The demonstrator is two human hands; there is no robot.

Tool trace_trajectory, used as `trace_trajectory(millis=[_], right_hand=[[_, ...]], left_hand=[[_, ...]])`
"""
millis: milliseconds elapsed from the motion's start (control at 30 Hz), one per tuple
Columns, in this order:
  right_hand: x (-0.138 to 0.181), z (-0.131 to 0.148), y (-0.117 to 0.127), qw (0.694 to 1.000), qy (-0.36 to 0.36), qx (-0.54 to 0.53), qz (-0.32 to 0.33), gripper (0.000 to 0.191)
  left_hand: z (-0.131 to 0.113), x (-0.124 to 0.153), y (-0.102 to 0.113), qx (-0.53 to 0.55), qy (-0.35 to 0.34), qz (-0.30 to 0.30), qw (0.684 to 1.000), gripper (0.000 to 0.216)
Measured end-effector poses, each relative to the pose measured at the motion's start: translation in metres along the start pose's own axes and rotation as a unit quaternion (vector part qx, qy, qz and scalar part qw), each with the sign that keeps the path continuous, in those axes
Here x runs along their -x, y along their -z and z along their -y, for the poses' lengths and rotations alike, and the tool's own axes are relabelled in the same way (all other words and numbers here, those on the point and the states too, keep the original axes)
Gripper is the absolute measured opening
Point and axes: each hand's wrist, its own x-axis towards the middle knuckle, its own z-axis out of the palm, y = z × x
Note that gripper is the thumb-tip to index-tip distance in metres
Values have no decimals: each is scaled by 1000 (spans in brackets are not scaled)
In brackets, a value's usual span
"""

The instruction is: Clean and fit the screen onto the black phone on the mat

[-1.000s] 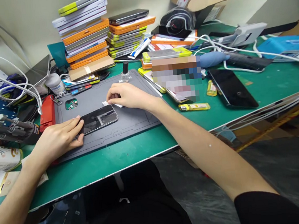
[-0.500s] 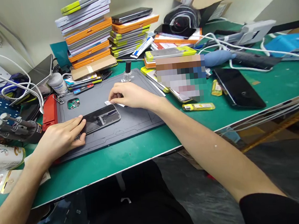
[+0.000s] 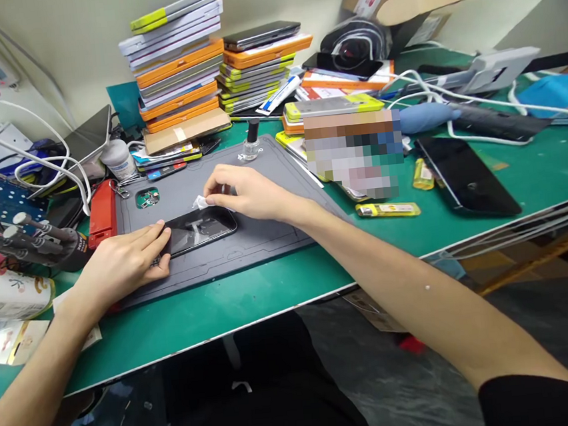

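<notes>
A black smartphone (image 3: 200,229) lies flat, screen up, on a grey work mat (image 3: 266,231). My left hand (image 3: 130,258) is closed on the phone's left end, fingers along the far side and thumb at the near side. My right hand (image 3: 241,190) pinches a crumpled white wipe (image 3: 199,202) at the phone's far edge. Part of the wipe is hidden by the fingers. Behind the right hand, a small clear bottle with a black cap (image 3: 251,146) stands upright on the mat.
Stacks of orange and yellow-edged boxes (image 3: 180,75) line the wall. At left are a red tool-like block (image 3: 102,214), a white jar (image 3: 119,160) and a screwdriver holder (image 3: 69,247). Rightward lie a yellow lighter (image 3: 388,210), another black phone (image 3: 468,175) and white cables (image 3: 487,103).
My right hand has slid the wipe left along the phone's far edge. My left hand keeps its hold on the phone. The whole view has shifted slightly.
</notes>
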Motion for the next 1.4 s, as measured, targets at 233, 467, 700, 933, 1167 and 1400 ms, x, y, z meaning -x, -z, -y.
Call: trace_trajectory(millis=[233, 467, 700, 933, 1167, 1400], right_hand=[[-1, -1, 6, 998, -25, 23, -49, 12], [-1, -1, 4, 999, -38, 13, -31, 13], [-2, -3, 4, 997, -52, 23, -48, 11], [-2, -2, 8, 988, -122, 44, -84, 7], [-2, 2, 9, 987, -102, 32, -123, 5], [0, -2, 7, 989, -80, 27, -118, 7]], left_hand=[[0, 0, -1, 17, 7, 0, 1000, 44], [-1, -2, 1, -22, -12, -8, 1000, 47], [0, -1, 1, 1, -9, -19, 1000, 44], [3, 3, 0, 21, 12, -12, 1000, 42], [3, -2, 4, 4, -12, -11, 1000, 44], [1, -2, 3, -6, -13, -20, 1000, 41]])
